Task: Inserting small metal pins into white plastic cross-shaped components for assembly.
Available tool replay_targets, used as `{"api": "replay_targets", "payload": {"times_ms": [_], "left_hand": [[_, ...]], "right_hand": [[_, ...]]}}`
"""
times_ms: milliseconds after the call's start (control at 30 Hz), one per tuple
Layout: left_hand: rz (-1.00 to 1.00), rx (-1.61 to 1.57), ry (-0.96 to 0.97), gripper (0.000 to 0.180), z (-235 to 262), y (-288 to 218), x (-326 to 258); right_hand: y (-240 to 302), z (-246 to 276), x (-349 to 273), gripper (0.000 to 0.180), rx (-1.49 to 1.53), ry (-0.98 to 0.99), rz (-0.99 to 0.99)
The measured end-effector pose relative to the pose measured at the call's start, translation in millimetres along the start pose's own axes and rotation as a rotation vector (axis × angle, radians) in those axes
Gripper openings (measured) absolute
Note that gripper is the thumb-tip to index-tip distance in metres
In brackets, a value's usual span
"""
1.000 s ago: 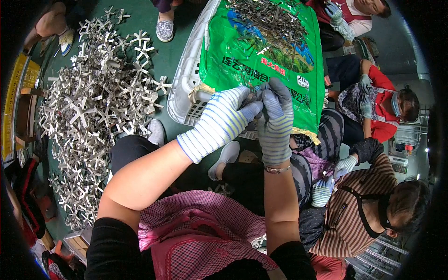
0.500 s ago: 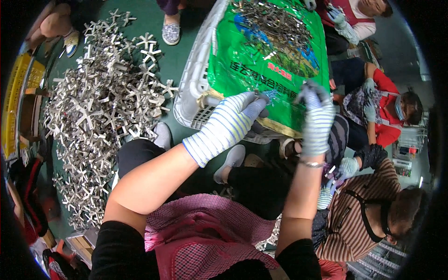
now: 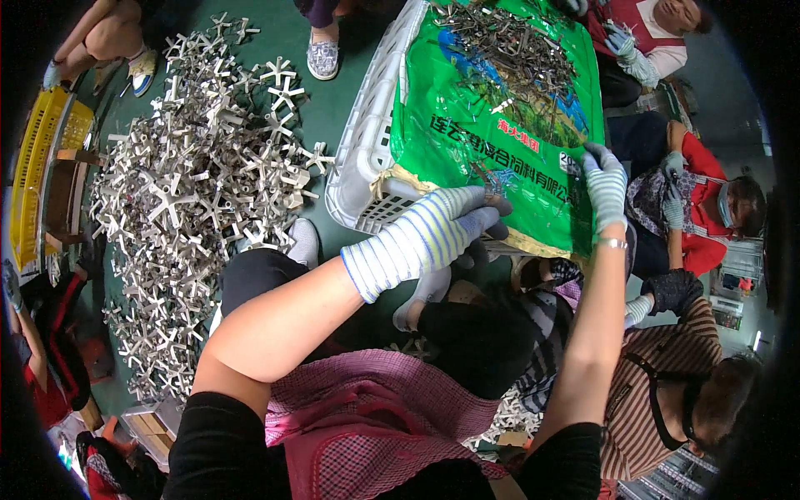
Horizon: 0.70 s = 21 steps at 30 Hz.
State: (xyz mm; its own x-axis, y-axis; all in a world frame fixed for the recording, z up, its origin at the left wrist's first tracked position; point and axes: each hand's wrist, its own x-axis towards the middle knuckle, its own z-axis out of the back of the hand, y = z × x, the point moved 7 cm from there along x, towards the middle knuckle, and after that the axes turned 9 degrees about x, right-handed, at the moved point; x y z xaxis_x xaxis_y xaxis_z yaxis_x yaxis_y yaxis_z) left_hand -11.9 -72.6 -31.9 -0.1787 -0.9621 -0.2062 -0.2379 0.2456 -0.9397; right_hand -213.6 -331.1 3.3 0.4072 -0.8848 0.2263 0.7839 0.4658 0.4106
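My left hand [image 3: 433, 235], in a white glove with blue stripes and grey fingertips, is closed in front of the green printed bag's near edge. A small thin metal piece [image 3: 498, 202] shows at its fingertips, its shape partly hidden. My right hand [image 3: 607, 187], gloved alike, reaches to the right edge of the green bag [image 3: 467, 171]. Its fingers are bent over that edge, and what they hold, if anything, is hidden. Dark thin metal scraps [image 3: 508, 50] lie heaped on the bag's far part. Beneath the bag stands a white plastic crate [image 3: 354, 179].
Left of the crate, a large heap of grey star-shaped metal parts [image 3: 192, 200] covers the floor. A yellow crate [image 3: 33, 171] stands at the far left. Several people sit close by on the right, one in a striped top [image 3: 667, 379]. Another person's shoe [image 3: 323, 58] is beyond the heap.
My right hand has moved right and slightly away, from over the bag to its right edge. My left hand stays closed near the bag's front edge, slightly lower. The whole view has shifted a little.
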Motion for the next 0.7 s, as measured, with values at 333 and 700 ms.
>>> {"api": "replay_targets", "payload": {"times_ms": [333, 700], "left_hand": [[-0.137, -0.373, 0.342, 0.033, -16, -27, -25], [-0.415, 1.024, -0.483, 0.047, 22, -25, -18]], "right_hand": [[192, -33, -133, 0.034, 1.098, 0.419, -0.048], [194, -32, -130, 0.016, 0.203, -0.003, 0.403]]}}
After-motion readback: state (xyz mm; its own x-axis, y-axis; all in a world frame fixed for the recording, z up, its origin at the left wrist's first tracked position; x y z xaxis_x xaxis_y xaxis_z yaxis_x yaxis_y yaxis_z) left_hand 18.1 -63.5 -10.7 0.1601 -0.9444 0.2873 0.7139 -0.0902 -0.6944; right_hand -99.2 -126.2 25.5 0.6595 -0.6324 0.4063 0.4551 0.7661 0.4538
